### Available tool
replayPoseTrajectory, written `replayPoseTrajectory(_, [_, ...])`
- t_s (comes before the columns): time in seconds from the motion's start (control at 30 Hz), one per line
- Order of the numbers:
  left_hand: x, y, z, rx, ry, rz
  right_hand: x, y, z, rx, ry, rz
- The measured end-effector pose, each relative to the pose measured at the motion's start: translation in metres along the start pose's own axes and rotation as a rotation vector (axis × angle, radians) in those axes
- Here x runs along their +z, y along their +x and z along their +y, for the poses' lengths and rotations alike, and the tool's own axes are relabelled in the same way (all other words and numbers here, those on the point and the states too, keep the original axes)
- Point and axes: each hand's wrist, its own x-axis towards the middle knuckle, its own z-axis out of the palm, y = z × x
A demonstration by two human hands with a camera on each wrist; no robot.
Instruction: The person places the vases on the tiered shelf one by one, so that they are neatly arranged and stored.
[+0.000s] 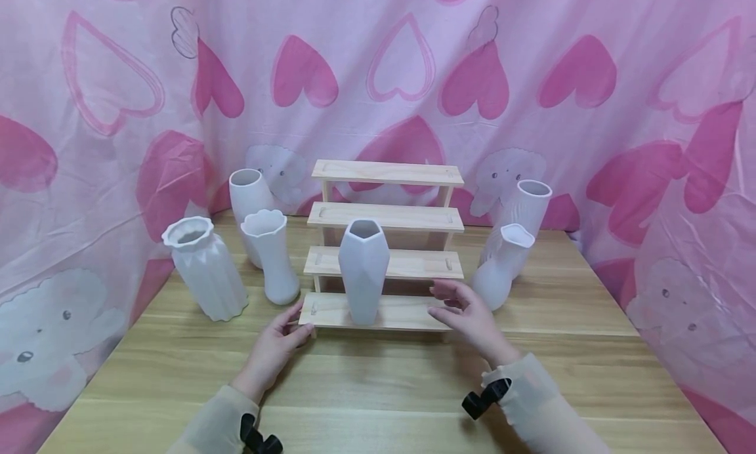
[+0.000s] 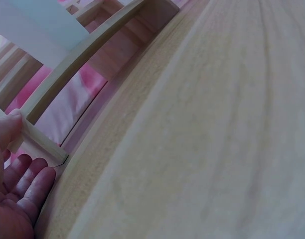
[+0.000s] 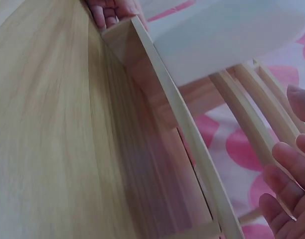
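A four-tier wooden display stand [image 1: 407,309] stands mid-table, with a white faceted vase [image 1: 364,270] upright on its lowest step. My left hand [image 1: 274,346] holds the left end of that step. In the left wrist view, the thumb [image 2: 8,129] rests on the step's corner and the fingers [image 2: 30,186] curl beside the side panel. At the right end my right hand [image 1: 469,316] is raised with relaxed, spread fingers [image 3: 287,186] and holds nothing. The vase appears only in part in both wrist views.
On the left stand a ruffled-rim ribbed vase [image 1: 207,270], a scalloped slim vase [image 1: 268,254] and a taller vase [image 1: 251,191] behind. At the right are a pinched-neck vase [image 1: 502,267] and a ribbed cylinder vase [image 1: 528,208]. A pink heart-print curtain [image 1: 366,67] borders the wooden table [image 1: 378,401].
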Motion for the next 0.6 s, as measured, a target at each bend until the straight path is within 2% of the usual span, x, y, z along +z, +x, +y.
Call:
replayPoseTrajectory(0.17, [-0.001,-0.001,0.000,0.005,-0.003,-0.001,-0.007,-0.007,0.007,-0.017,-0.007,0.065])
replayPoseTrajectory(0.4, [-0.002,-0.001,-0.002,0.033,-0.003,0.006,-0.018,-0.014,0.013,0.034,-0.026,0.128])
replayPoseTrajectory(0.6, [-0.002,0.000,-0.002,0.011,-0.031,-0.017,-0.022,-0.019,0.020,0.091,-0.053,0.161])
